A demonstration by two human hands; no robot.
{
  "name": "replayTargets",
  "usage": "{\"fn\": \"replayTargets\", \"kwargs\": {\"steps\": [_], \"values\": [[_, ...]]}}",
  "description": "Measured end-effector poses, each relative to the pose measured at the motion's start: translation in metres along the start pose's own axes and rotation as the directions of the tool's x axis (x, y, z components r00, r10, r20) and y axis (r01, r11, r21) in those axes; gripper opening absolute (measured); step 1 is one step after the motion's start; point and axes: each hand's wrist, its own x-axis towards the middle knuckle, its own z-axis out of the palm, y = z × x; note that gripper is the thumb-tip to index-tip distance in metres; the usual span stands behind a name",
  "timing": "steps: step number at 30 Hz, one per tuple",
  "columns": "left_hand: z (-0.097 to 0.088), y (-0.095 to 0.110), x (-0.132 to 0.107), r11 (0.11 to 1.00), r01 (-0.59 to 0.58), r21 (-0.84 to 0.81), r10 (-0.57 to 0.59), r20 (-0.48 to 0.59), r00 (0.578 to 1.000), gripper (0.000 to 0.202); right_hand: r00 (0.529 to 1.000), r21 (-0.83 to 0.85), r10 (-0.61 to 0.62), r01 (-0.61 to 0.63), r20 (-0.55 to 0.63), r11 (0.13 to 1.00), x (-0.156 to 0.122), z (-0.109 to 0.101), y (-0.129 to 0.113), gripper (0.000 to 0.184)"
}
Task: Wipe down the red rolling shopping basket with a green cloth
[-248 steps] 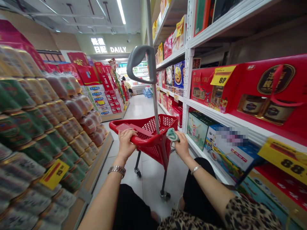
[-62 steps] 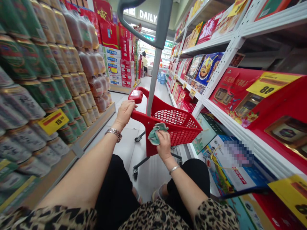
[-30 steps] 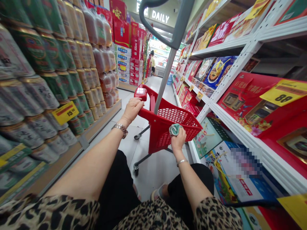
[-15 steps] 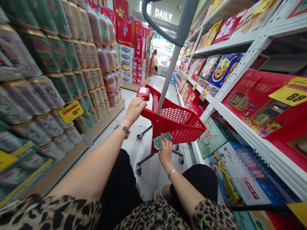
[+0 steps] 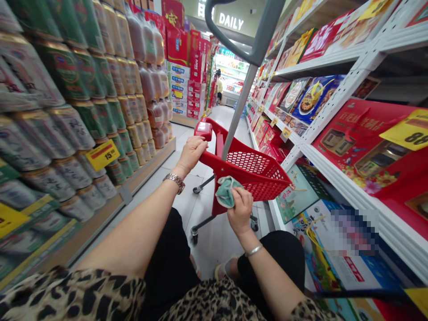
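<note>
A red plastic shopping basket on wheels [image 5: 256,171] stands before me, with a grey pull handle [image 5: 242,96] slanting up from it. My left hand [image 5: 193,153] is closed around the red rim at its near left corner, beside a rounded red block [image 5: 203,129]. My right hand [image 5: 241,209] grips a green cloth [image 5: 227,191] with a pale edge, bunched up against or just in front of the basket's near side. Whether the cloth touches the red plastic, I cannot tell.
Stacked drink cans [image 5: 80,116] line the left side of the aisle. White shelves [image 5: 364,67] with boxed goods run along the right, and large gift boxes [image 5: 341,249] lean low there. Red cartons [image 5: 197,58] stand farther off. A person [image 5: 219,87] is at the aisle's far end.
My right hand has moved slightly right and nearer to me with the cloth, which now looks more bunched. My left hand keeps its hold on the rim. The view has shifted a little.
</note>
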Motion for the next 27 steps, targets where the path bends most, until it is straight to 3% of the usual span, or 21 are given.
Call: {"fn": "replayTargets", "kwargs": {"steps": [3,6,10,15,18,22,24,27], "values": [[0.0,0.001,-0.001,1.0,-0.008,-0.003,0.009,0.013,1.0,0.031,0.996,-0.034,-0.082,0.081,-0.044,0.996,0.036,0.001,-0.009,0.045],[0.0,0.003,-0.003,1.0,-0.01,-0.009,0.01,0.01,1.0,0.031,0.993,-0.08,-0.116,0.116,0.003,0.99,0.038,0.018,-0.011,0.047],[0.0,0.004,-0.004,1.0,-0.018,-0.017,0.018,0.006,1.0,0.03,0.989,-0.115,-0.113,0.123,0.092,0.986,-0.002,0.042,-0.004,0.043],[0.001,0.004,-0.004,1.0,-0.013,-0.007,0.013,0.016,1.0,0.03,0.957,-0.138,-0.059,0.102,0.283,0.985,-0.054,0.056,0.011,0.042],[0.0,0.005,-0.006,1.0,-0.008,-0.008,0.008,0.015,1.0,0.031,0.896,-0.169,-0.028,0.114,0.443,0.979,-0.073,0.06,0.017,0.039],[-0.002,0.006,-0.007,1.0,-0.007,0.005,0.007,0.03,1.0,0.031,0.759,-0.234,0.092,0.081,0.644,0.969,-0.094,0.058,0.028,0.03],[-0.004,0.007,-0.007,1.0,-0.008,0.007,0.008,0.032,0.999,0.032,0.74,-0.275,0.15,0.049,0.656,0.96,-0.104,0.052,0.035,0.026],[-0.007,0.008,-0.007,1.0,-0.014,0.004,0.014,0.029,0.999,0.032,0.748,-0.333,0.23,-0.013,0.622,0.943,-0.113,0.04,0.043,0.029]]}}
